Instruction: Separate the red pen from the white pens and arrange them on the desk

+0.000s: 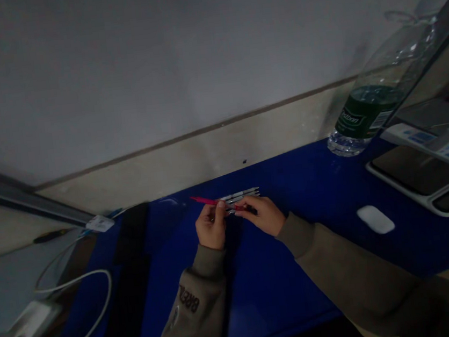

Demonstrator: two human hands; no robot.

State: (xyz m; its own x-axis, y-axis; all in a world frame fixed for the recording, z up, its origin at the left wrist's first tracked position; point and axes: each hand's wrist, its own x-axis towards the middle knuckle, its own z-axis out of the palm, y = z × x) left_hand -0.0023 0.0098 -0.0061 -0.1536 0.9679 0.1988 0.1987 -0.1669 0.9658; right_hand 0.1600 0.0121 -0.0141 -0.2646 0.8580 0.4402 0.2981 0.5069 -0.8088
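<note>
A slim red pen (202, 199) is held level between both hands above the blue table (273, 276). My left hand (211, 226) pinches its middle with thumb and fingers, and the red tip end sticks out to the left. At the pen's right end, my right hand (262, 214) has its thumb and forefinger closed on a red part. Just behind the hands lie several silver-grey pens (243, 194) side by side, partly hidden by the fingers.
A large clear bottle (368, 111) with a green label stands at the back right. A white mouse-like object (375, 219) and a scale (424, 178) lie on the right. Black flat objects (128, 304) and a white cable (111, 289) are at the left.
</note>
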